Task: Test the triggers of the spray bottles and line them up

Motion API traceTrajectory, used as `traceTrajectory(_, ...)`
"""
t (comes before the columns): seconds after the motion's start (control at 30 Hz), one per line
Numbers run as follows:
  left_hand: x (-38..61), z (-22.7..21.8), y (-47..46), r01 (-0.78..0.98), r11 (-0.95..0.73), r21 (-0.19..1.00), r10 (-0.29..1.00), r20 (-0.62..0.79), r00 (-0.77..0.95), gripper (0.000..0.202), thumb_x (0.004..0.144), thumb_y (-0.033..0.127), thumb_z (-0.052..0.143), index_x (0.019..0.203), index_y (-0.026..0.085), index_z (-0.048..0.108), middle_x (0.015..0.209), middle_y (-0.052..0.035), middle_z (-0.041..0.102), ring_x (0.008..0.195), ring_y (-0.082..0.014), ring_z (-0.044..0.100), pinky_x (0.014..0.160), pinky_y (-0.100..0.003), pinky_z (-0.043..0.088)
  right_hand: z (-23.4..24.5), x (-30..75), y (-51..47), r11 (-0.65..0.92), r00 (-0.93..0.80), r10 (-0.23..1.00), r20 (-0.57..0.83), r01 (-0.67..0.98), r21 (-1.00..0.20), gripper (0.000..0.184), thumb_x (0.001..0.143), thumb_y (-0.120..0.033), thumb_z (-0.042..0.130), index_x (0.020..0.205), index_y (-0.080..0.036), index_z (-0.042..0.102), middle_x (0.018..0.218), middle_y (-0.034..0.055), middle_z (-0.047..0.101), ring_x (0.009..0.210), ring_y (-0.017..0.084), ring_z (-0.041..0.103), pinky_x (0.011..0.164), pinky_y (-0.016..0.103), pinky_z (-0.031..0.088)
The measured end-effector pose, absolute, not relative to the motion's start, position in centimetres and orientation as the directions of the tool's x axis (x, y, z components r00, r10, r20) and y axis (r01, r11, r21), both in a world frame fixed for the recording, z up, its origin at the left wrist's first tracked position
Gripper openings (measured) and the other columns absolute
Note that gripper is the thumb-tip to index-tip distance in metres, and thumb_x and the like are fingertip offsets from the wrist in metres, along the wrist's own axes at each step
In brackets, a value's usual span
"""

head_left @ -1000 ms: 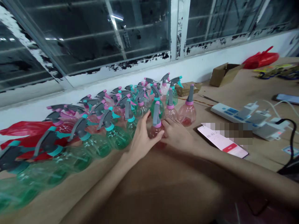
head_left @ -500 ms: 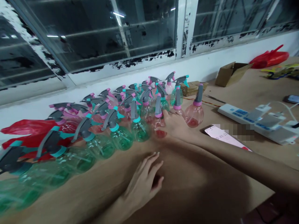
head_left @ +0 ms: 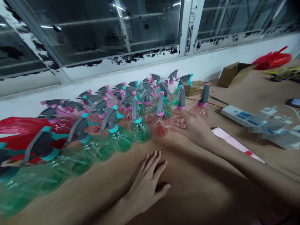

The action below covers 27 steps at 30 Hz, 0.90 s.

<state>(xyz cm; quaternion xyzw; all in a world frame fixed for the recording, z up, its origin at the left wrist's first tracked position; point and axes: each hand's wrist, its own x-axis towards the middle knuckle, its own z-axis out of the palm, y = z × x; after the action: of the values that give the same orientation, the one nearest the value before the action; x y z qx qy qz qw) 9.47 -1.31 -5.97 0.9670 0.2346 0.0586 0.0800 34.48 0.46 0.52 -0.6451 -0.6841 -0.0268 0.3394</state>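
Rows of round, clear spray bottles with grey trigger heads stand on the brown tabletop (head_left: 187, 175). The front row has green bottles (head_left: 120, 139) with turquoise collars on the left. Toward the right it has pink ones with pink collars. My right hand (head_left: 195, 128) has its fingers curled against a pink spray bottle (head_left: 175, 120), partly covering it. Its thumb points toward the neighbouring pink bottle (head_left: 161, 126). Another pink bottle (head_left: 201, 111) stands behind that hand. My left hand (head_left: 146, 186) is open and holds nothing, fingers stretched out over the tabletop in front of the bottles.
Right of my right arm lie a lit phone (head_left: 236, 143) and a white power strip (head_left: 243, 117) with plugged-in chargers. Cardboard boxes (head_left: 234, 75) stand toward the wall. One red plastic bag (head_left: 273, 61) lies far right, another red bag (head_left: 21, 128) on the left behind bottles.
My right hand has shifted right, from one pink bottle to its right-hand neighbour. My left hand has spread its fingers and thumb a little more. The view has shifted slightly.
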Motion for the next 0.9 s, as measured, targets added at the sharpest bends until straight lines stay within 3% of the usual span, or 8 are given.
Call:
traceTrajectory(0.1, 9.5, -6.1, -1.2, 0.449, -0.877, 0.172, 0.466, 0.073, 0.882, 0.056, 0.089, 0.038, 0.051, 0.139, 0.019, 0.036, 0.153, -0.0146, 0.024, 0.140, -0.0307, 0.022, 0.109, -0.056, 0.030, 0.5, 36.7, -1.2, 0.145, 0.159, 0.832, 0.532, 0.862, -0.486, 0.033, 0.085, -0.047, 0.053, 0.102, -0.020, 0.064, 0.086, 0.0077, 0.071, 0.072, 0.023, 0.067, 0.062, 0.035, 0.052)
traceTrajectory(0.23, 9.5, -6.1, -1.1, 0.462, -0.872, 0.161, 0.476, 0.063, 0.877, 0.054, 0.089, 0.035, 0.052, 0.139, 0.020, 0.037, 0.153, -0.0137, 0.025, 0.140, -0.0305, 0.024, 0.109, -0.056, 0.031, -0.2, 39.0, -0.9, 0.019, 0.288, 0.810, 0.511, 0.858, -0.514, 0.032, 0.083, -0.045, 0.054, 0.098, -0.019, 0.064, 0.090, 0.0089, 0.071, 0.059, 0.020, 0.063, 0.058, 0.036, 0.050)
traceTrajectory(0.37, 9.5, -5.9, -1.0, 0.476, -0.865, 0.156, 0.491, 0.072, 0.868, 0.052, 0.089, 0.035, 0.052, 0.138, 0.022, 0.039, 0.152, -0.0112, 0.029, 0.138, -0.0289, 0.029, 0.108, -0.054, 0.034, -1.6, 39.9, 0.8, 0.019, 0.270, 0.812, 0.518, 0.874, -0.485, 0.045, 0.082, -0.050, 0.053, 0.112, -0.016, 0.059, 0.108, 0.0147, 0.068, 0.070, 0.026, 0.066, 0.068, 0.044, 0.051)
traceTrajectory(0.53, 9.6, -5.6, -1.1, 0.501, -0.852, 0.151, 0.515, 0.077, 0.854, 0.053, 0.088, 0.034, 0.052, 0.138, 0.022, 0.038, 0.149, -0.0099, 0.036, 0.136, -0.0276, 0.035, 0.106, -0.053, 0.038, -2.7, 39.4, 2.6, 0.062, 0.192, 0.849, 0.493, 0.889, -0.454, 0.063, 0.083, -0.054, 0.050, 0.128, -0.010, 0.046, 0.114, 0.0205, 0.064, 0.096, 0.035, 0.063, 0.077, 0.048, 0.049)
traceTrajectory(0.8, 11.1, -6.0, -0.4, 0.524, -0.840, 0.140, 0.540, 0.128, 0.832, 0.051, 0.088, 0.033, 0.052, 0.136, 0.020, 0.041, 0.148, -0.0115, 0.037, 0.134, -0.0299, 0.037, 0.106, -0.054, 0.038, -2.1, 38.6, 2.9, 0.009, 0.186, 0.889, 0.418, 0.906, -0.423, 0.053, 0.085, -0.050, 0.049, 0.121, -0.012, 0.048, 0.112, 0.0201, 0.064, 0.096, 0.036, 0.063, 0.072, 0.045, 0.049)
traceTrajectory(0.9, 12.3, -6.2, 0.3, 0.483, -0.844, 0.233, 0.529, 0.209, 0.823, 0.045, 0.087, 0.027, 0.053, 0.131, 0.018, 0.046, 0.142, -0.0128, 0.046, 0.131, -0.0295, 0.042, 0.106, -0.053, 0.038, -1.7, 38.4, 2.0, -0.033, 0.203, 0.898, 0.390, 0.915, -0.401, 0.050, 0.085, -0.051, 0.049, 0.116, -0.012, 0.051, 0.108, 0.0197, 0.065, 0.091, 0.036, 0.065, 0.068, 0.043, 0.048)
